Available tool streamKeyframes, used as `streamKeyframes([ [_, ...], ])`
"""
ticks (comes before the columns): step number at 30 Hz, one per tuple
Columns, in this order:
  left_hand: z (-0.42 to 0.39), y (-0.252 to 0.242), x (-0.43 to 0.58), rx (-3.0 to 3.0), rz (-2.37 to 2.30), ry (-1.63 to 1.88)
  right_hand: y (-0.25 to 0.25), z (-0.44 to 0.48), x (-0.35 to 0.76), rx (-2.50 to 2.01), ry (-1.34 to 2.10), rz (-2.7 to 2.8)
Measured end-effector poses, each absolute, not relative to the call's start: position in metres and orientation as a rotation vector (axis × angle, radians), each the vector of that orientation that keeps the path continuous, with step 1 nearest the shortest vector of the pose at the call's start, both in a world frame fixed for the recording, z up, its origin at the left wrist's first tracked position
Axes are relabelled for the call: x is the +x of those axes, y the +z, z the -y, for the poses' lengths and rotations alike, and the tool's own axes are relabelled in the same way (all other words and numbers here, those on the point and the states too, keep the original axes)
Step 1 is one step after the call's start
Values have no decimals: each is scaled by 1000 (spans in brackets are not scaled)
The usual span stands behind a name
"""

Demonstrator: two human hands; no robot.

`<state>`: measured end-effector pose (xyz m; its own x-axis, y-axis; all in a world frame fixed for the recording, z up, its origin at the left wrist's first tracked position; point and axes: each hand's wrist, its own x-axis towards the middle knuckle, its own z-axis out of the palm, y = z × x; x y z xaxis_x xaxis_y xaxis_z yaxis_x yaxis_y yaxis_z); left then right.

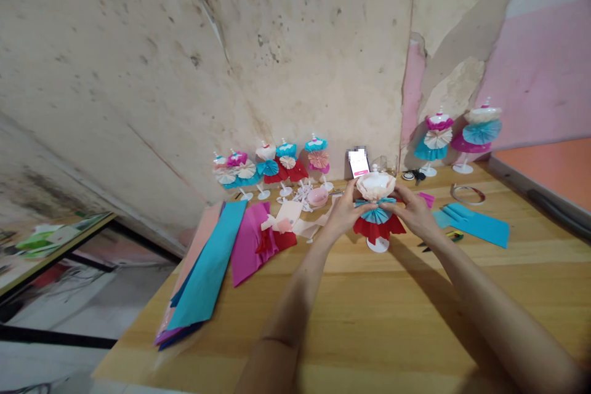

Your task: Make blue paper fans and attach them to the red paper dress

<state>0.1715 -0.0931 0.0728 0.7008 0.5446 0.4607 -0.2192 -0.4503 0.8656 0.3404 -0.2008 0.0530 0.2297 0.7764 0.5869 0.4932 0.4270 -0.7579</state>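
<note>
The paper dress (375,186) is seen standing on the worktop (369,295), its blue paper fan (375,213) gripped at the waist by the left hand (340,212) and right hand (412,212), both closed in a pinch, best kept light so the pleats are not crushed.

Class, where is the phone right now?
In the head view, the phone stands against the wall, just right of the blue-and-pink paper-dress mannequin.
</note>
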Motion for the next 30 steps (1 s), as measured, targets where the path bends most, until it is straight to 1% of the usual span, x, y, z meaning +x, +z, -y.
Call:
streamKeyframes([
  [7, 96, 73, 172, 1877, -280, 918, 55, 204, 336, -1338, 29, 1510],
  [13, 101, 78, 171, 1913, -250, 938, 54, 202, 333, -1250, 97, 1461],
  [22, 91, 77, 161, 1968, -242, 763, 52, 200, 336, -1247, 132, 1389],
  [25, 79, 75, 155, 2050, -328, 781, 52, 198, 338, -1223, 140, 1379],
  [30, 78, 81, 151, 2015, -300, 836, 53, 196, 336, -1169, 171, 1390],
])
